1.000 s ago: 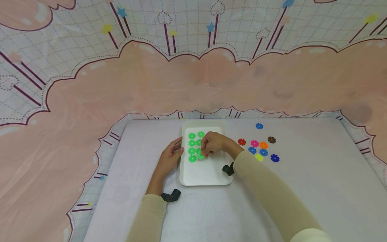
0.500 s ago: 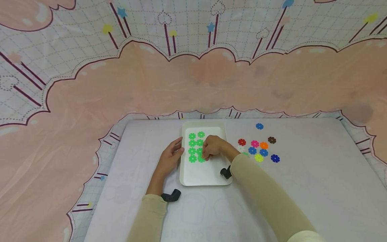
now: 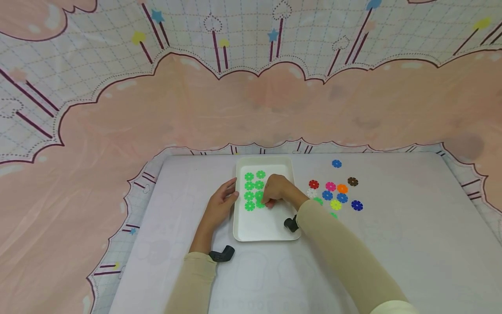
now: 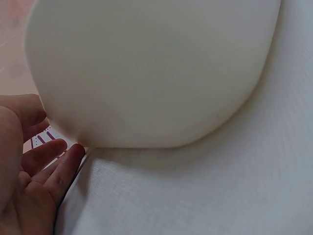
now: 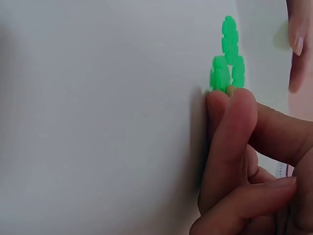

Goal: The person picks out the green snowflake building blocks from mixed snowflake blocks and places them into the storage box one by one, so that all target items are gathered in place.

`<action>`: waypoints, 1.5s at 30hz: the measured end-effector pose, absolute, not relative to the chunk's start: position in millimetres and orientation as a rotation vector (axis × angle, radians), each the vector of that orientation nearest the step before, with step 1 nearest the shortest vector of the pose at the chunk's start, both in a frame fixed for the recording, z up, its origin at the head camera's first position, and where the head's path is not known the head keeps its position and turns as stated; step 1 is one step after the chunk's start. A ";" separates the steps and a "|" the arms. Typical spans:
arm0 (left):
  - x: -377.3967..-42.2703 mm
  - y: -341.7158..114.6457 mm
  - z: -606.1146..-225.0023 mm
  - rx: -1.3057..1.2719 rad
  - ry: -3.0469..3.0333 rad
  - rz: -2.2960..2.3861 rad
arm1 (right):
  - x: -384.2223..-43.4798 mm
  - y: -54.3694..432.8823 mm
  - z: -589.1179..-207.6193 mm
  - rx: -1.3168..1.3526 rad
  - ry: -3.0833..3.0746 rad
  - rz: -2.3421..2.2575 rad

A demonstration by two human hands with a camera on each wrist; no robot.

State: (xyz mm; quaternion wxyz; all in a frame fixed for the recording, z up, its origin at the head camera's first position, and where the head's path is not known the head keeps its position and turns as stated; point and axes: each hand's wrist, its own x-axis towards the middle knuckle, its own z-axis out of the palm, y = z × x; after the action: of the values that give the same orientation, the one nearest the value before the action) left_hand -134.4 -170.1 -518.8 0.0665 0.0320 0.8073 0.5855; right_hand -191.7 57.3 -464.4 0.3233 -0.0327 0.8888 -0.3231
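A white tray (image 3: 268, 229) lies on the table with several green flower-shaped discs (image 3: 249, 186) set in two columns on its left half. My right hand (image 3: 276, 188) is over the tray at the lower end of the right column. Its thumb and fingertips pinch a green flower-shaped disc (image 5: 220, 73) in the right wrist view, close to other green discs (image 5: 230, 36). The fingers hide part of that disc. My left hand (image 3: 220, 204) is at the tray's left side, with extended fingers (image 4: 66, 171) touching the rim in the left wrist view.
Right of the tray lie loose flower discs: red (image 3: 313, 184), pink (image 3: 330, 186), orange (image 3: 342, 189), brown (image 3: 352, 181), yellow (image 3: 335, 205), dark blue (image 3: 357, 205) and several others. My right sleeve (image 3: 345, 248) partly covers a green disc (image 3: 334, 215). A patterned cloth (image 3: 251, 109) hangs behind the table.
My right hand has shifted slightly right, and its forearm has moved left, uncovering a white disc and green discs beside the tray. The left hand stays still.
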 end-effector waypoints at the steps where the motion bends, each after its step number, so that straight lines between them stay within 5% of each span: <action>1: -134.4 -170.0 -518.8 0.096 2.434 1.766 | -192.5 57.2 -465.0 -0.074 2.335 -0.850; 45: -133.0 -169.1 -516.6 0.095 2.436 1.779 | -187.0 61.7 -459.6 -0.081 2.275 -0.892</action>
State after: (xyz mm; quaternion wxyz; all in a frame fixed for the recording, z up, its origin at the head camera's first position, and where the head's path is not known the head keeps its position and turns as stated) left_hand -133.0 -169.1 -516.6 0.0619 0.0314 0.8056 0.5884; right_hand -187.0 61.7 -459.6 0.3411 -0.0312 0.8747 -0.3429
